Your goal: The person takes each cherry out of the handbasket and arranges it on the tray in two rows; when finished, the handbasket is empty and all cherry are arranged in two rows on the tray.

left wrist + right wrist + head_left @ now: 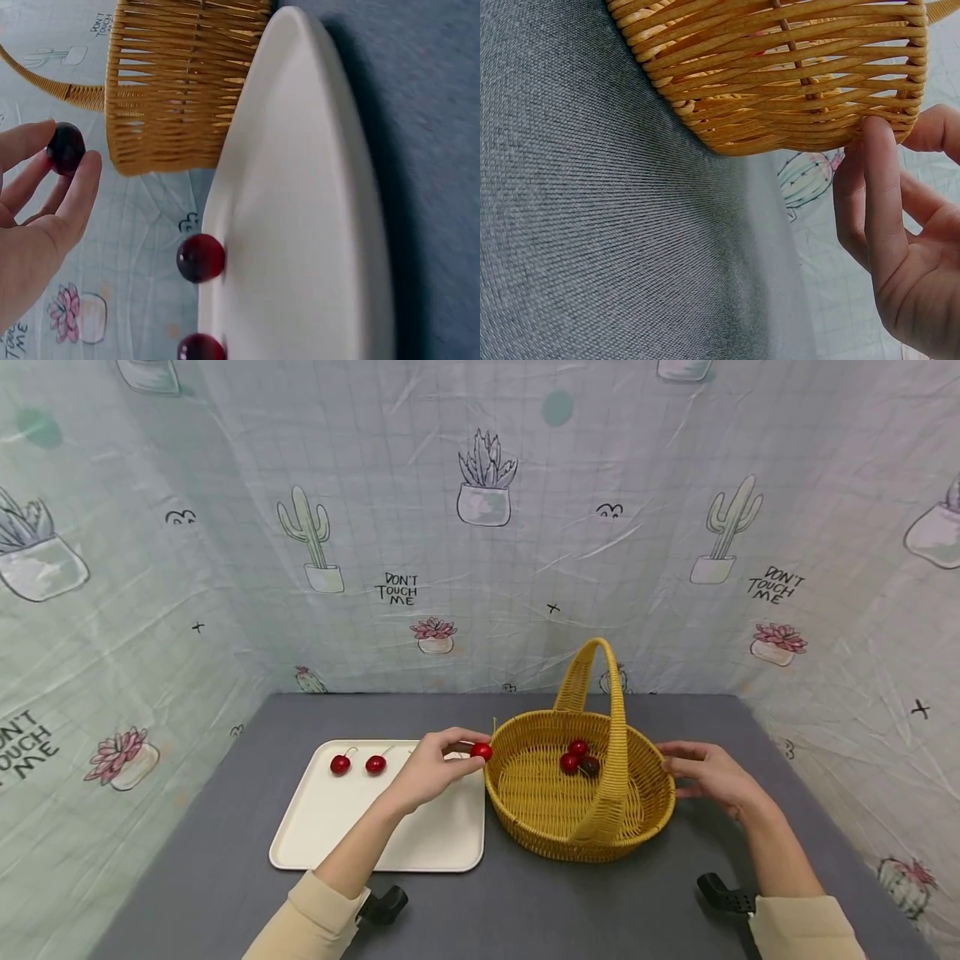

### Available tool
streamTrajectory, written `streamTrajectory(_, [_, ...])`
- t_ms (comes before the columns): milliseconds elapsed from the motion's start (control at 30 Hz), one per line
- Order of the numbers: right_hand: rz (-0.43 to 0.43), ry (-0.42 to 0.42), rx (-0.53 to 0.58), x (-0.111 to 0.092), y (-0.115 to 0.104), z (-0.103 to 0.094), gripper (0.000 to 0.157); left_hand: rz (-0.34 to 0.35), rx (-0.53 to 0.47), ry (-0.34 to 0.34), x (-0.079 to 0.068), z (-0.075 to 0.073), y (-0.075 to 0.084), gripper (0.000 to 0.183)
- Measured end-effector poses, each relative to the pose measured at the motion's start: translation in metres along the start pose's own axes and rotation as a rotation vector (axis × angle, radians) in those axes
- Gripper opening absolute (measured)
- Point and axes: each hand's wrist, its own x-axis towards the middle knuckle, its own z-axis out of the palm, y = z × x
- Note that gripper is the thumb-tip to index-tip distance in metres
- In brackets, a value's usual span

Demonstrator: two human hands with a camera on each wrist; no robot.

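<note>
My left hand (pixel 429 772) pinches a red cherry (pixel 482 751) with its stem upright, just beside the left rim of a yellow woven basket (pixel 525 839). In the left wrist view, this held cherry (pixel 66 148) looks dark between thumb and fingertips, raised above the tray. At the basket's right side, my right hand (pixel 708 774) holds the rim, its fingertips (pixel 880 135) against the weave. Several cherries (pixel 578 748) lie together inside the basket. Two more cherries (pixel 376 765) with stems sit near the far edge of a white tray (pixel 322 835).
The basket's tall arched handle (pixel 617 735) rises over its middle. Tray and basket stand side by side on a grey tabletop (pixel 525 910). Behind and on both sides hangs a cactus-printed cloth (pixel 555 577).
</note>
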Motion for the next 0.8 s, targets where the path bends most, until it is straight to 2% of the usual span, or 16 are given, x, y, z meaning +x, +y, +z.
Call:
streamTrajectory(233, [0.002, 0.005, 0.008, 0.000, 0.000, 0.001, 0.058, -0.010, -0.042, 0.049, -0.012, -0.006, -0.006, 0.035])
streamTrajectory(500, [0.002, -0.004, 0.017, 0.001, 0.001, 0.001, 0.059, -0.028, -0.039, 0.079, -0.025, -0.015, -0.010, 0.035])
streamTrajectory(800, [0.007, 0.001, 0.015, 0.001, 0.001, 0.001, 0.059, -0.050, -0.064, 0.109, -0.032, -0.022, -0.014, 0.037])
